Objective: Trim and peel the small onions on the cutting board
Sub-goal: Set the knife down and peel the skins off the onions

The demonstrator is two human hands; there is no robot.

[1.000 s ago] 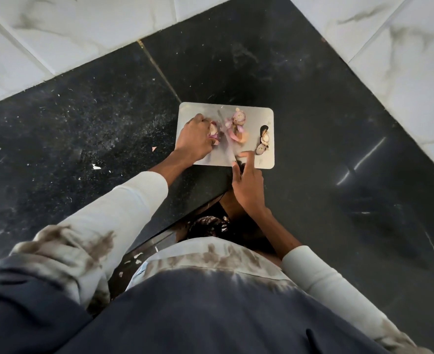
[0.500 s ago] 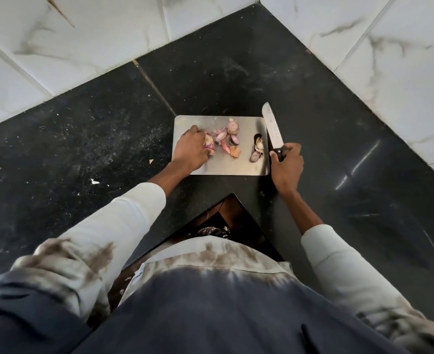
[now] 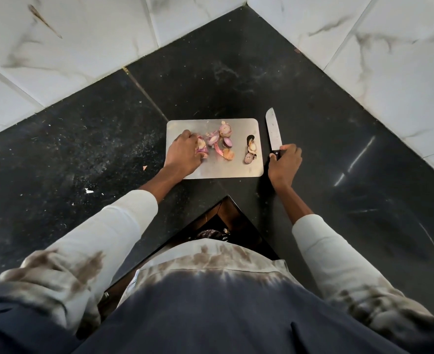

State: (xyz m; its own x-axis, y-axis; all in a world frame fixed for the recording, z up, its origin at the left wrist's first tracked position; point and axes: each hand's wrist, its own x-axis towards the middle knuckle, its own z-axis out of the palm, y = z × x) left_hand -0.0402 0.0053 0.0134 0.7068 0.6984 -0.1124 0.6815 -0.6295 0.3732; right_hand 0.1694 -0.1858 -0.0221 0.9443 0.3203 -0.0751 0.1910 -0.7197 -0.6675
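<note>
Knife is now shifted off the board to its right edge, blade laid on the counter pointing to the top of the frame; probably parked so peeling can be done by hand. Handle is gripped by the right hand, fingers curled round it. One onion is pinched by the left hand at mid-left of the board, held steady for skinning. More onions and skins are scattered at board centre, trimmed ends near its right edge.

Black speckled stone counter, white marble-look wall tiles, small white scraps on the counter
</note>
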